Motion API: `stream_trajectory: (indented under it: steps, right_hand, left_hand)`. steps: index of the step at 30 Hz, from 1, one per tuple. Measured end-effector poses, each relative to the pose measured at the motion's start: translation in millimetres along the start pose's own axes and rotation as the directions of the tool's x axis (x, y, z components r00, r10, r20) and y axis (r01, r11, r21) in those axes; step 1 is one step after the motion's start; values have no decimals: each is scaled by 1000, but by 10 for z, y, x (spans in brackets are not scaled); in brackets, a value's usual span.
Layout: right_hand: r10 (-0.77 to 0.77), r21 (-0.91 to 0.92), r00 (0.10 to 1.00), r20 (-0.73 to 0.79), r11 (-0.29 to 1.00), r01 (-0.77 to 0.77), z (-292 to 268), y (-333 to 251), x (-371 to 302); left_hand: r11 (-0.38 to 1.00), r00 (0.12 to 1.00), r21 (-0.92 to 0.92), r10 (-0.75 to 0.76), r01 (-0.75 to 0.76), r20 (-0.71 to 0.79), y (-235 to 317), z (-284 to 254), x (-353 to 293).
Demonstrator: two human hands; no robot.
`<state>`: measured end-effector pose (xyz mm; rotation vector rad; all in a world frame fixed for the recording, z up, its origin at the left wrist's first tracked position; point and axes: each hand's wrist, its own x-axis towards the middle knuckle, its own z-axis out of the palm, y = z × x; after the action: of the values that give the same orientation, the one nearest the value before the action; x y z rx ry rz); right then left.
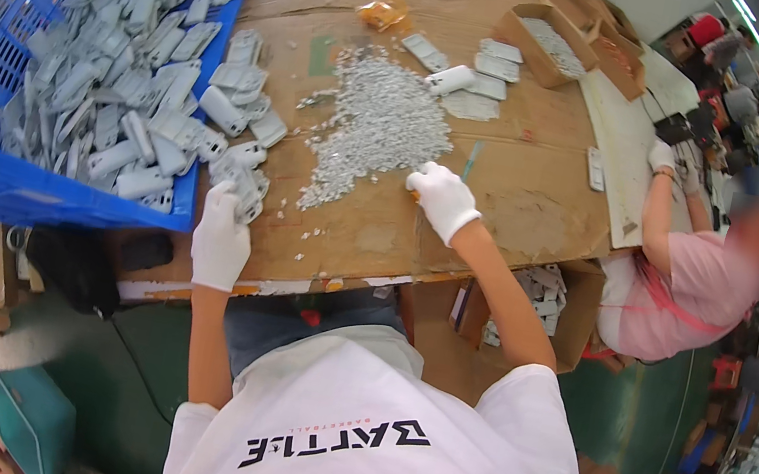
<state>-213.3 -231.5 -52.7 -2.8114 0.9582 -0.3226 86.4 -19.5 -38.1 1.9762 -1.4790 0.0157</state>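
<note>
In a white glove, my left hand point(221, 245) is at the table's near left edge, its fingers closed at a pale plastic casing point(250, 198) beside a loose heap of similar casings point(242, 86). My right hand point(444, 204), also gloved, is over the cardboard-covered tabletop point(529, 197) with its fingers curled together. A bit of orange-yellow shows at its fingertips; what it belongs to is hidden. Between and beyond my hands spreads a pile of small white plastic parts point(385, 121). A thin pale-green stick point(471, 160) lies beyond my right hand.
A blue crate point(34, 181) full of casings stands on the left. Several casings point(498, 67) lie at the back, near cardboard boxes point(547, 48) of parts. A co-worker in pink point(686, 281) sits on the right. Below the table edge stands a carton point(577, 313) holding white pieces.
</note>
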Motion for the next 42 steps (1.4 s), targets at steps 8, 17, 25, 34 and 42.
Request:
stream_trajectory:
  steps: [8,17,25,34,42]
  right_hand:
    - [-75,-147,997,-2,986,74,4,-178,9]
    - [-14,-137,960,-280,990,-25,-3,-91,-119]
    - [82,236,892,-444,971,28,-12,-372,131]
    - [81,746,937,-339,631,215,-168,-1770,469]
    - [17,405,909,-417,899,169,35,-1794,441]
  left_hand:
    - [977,978,39,-208,208,-11,-114,16,-116]
    - [941,909,-186,-324,282,-261,-135,145,30]
    - [877,930,-375,-358,301,-89,-77,5,70]
    - [809,942,-526,-334,262,-45,538,-76,79]
    - [864,958,-422,-282,274,43,782,102,-32]
